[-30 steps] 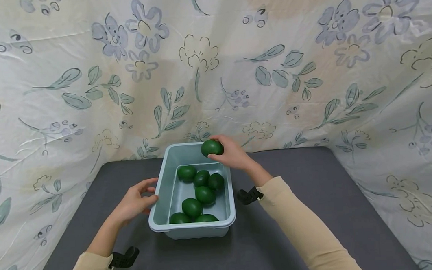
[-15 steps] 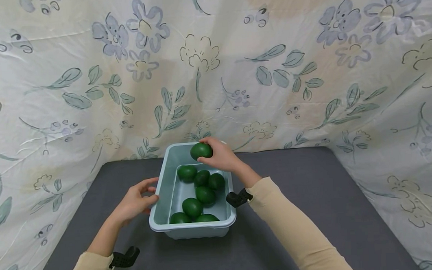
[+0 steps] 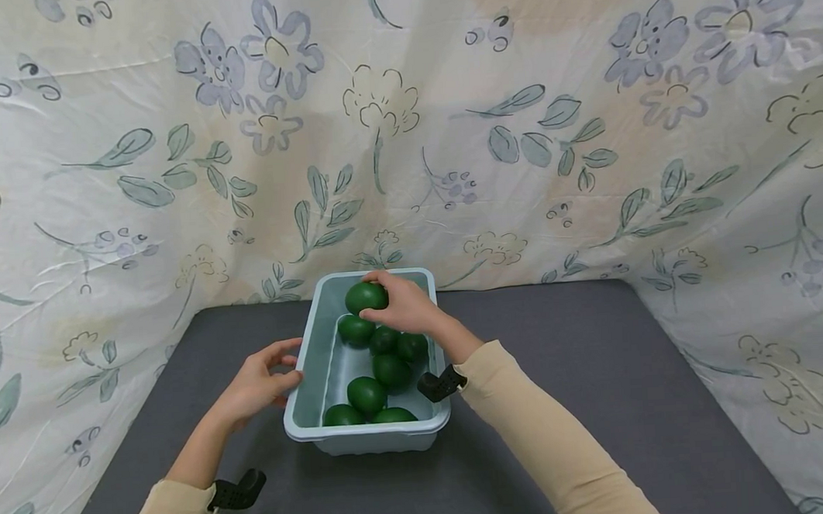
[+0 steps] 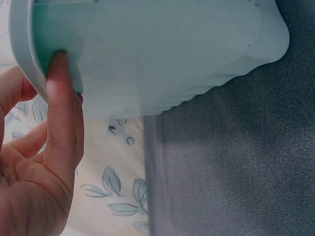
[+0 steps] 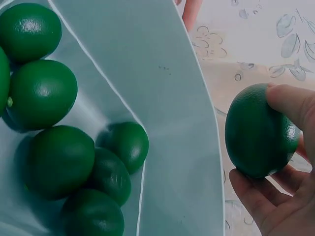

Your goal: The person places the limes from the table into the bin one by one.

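A light blue-green plastic bin stands at the middle of the table, with several glossy dark green avocados lying inside. My left hand holds the bin's left rim; in the left wrist view a fingertip tucks under the lip against the outer wall. My right hand grips another avocado between thumb and fingers, above the far part of the bin. In the right wrist view this held avocado appears beyond the bin's rim, raised over the avocados on the bin floor.
A dark grey cloth covers the table. Behind it hangs a white floral sheet, close to the bin's far end. A black wrist device on the right arm overlaps the bin's right rim.
My right hand has carried its avocado left and slightly nearer, from the bin's far right corner to over its far left part. The left hand and bin have stayed put.
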Demonstrator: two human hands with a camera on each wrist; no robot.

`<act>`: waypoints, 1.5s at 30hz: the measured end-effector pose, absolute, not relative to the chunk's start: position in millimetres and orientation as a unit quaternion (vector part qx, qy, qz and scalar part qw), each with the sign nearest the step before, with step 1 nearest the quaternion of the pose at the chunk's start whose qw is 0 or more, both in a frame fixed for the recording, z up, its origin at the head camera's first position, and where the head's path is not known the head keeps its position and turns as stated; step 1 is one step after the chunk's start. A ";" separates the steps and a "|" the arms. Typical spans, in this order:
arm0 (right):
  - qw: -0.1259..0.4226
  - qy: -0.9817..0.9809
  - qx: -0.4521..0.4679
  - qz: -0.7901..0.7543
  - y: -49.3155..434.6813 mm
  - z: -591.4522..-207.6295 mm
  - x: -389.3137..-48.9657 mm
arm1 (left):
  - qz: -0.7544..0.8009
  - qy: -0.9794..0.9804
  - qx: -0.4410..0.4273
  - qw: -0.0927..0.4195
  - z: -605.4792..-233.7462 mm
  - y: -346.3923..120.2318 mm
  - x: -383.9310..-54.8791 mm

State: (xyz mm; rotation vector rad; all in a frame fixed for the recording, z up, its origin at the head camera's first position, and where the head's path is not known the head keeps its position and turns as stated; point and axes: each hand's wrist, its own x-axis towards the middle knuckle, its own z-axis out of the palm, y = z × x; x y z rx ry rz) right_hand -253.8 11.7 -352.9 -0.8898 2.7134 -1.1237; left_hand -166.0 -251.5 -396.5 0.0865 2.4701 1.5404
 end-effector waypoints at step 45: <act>0.034 0.865 -0.335 -0.373 14.7 -345.3 -241.4 | 0.519 0.846 0.031 0.117 -393.5 -250.3 -164.8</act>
